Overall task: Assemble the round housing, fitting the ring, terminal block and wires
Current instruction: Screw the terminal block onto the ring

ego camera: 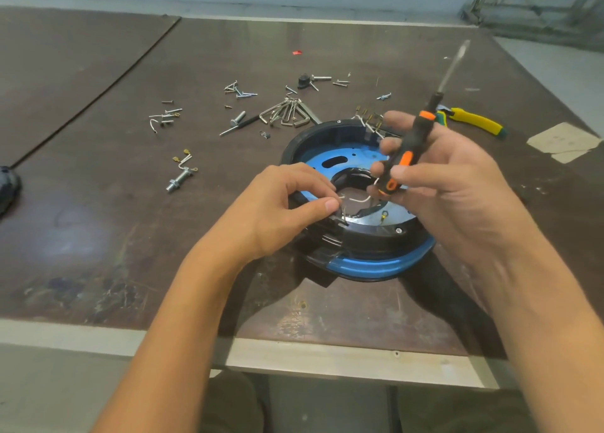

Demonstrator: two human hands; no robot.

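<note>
Head: housing partly behind right hand

The dark brown table carries the round housing. Behind it lie scattered screws, hex keys, yellow pliers and, left, a bolt.

Housing lies on table; screws behind; pliers right.

On the dark brown table loose screws lie scattered beside a bunch of hex keys, with a bolt nearer the left, yellow-handled pliers at the right, a tape patch beyond them and a small red scrap farther back.
</note>
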